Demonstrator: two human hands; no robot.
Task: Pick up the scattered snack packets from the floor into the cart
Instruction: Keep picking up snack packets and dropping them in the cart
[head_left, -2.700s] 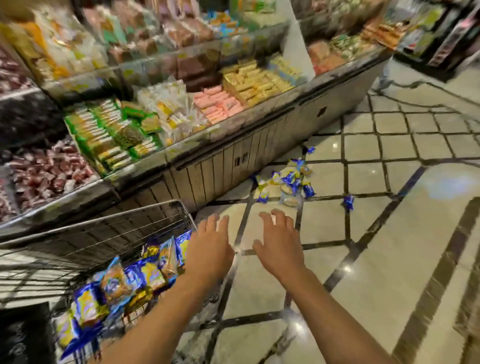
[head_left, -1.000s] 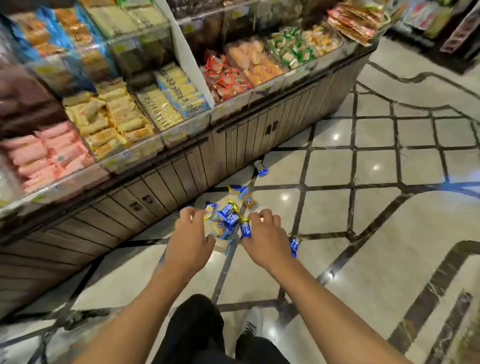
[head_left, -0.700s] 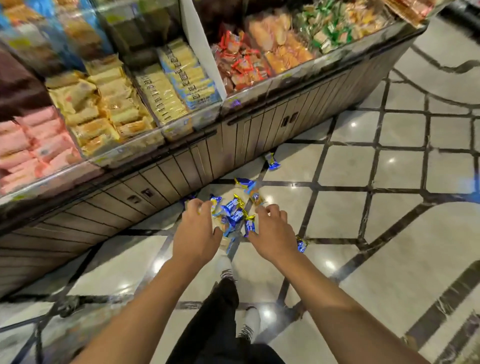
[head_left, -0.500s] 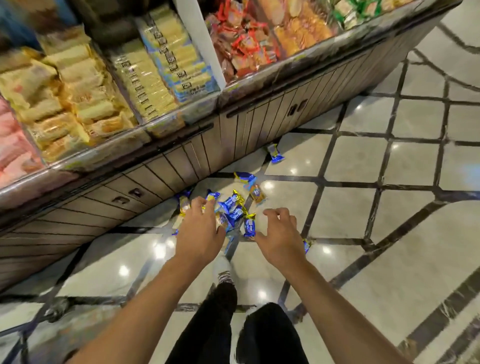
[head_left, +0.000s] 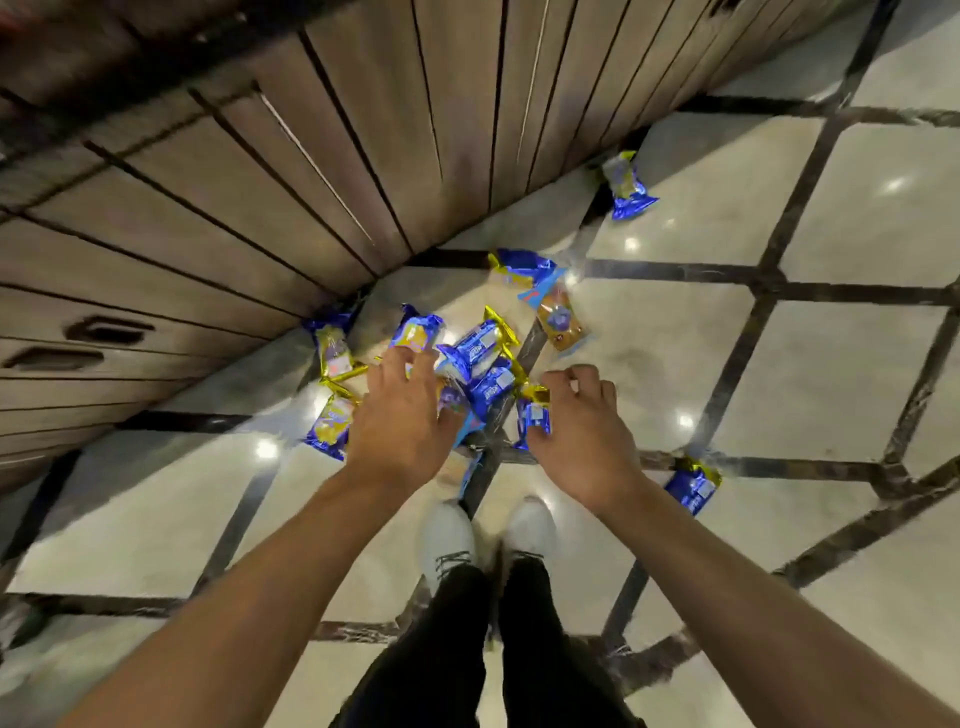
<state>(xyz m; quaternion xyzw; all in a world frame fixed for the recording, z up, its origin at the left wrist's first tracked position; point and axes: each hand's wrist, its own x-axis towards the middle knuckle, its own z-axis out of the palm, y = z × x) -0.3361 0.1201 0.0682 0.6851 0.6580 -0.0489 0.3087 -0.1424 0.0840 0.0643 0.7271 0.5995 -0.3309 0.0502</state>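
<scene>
Several blue and gold snack packets (head_left: 478, 348) lie in a loose pile on the tiled floor, close to the base of the display counter. My left hand (head_left: 400, 421) reaches down over the pile with its fingers spread, the fingertips touching a packet (head_left: 415, 332). My right hand (head_left: 584, 426) hovers at the pile's right edge with loosely curled fingers. Its thumb is beside a small blue packet (head_left: 535, 415), and I see no firm grip. Single packets lie apart near the counter (head_left: 626, 187) and to my right (head_left: 693, 486). The cart is out of view.
The wooden slatted counter base (head_left: 260, 182) fills the upper left, right behind the pile. My white shoes (head_left: 447, 540) and dark trousers stand just below the hands. Glossy pale floor tiles with dark bands (head_left: 831, 234) stretch to the right.
I have walked from the cart to the pile and bent down. The view now points straight at the floor, and both hands have dropped onto the packets.
</scene>
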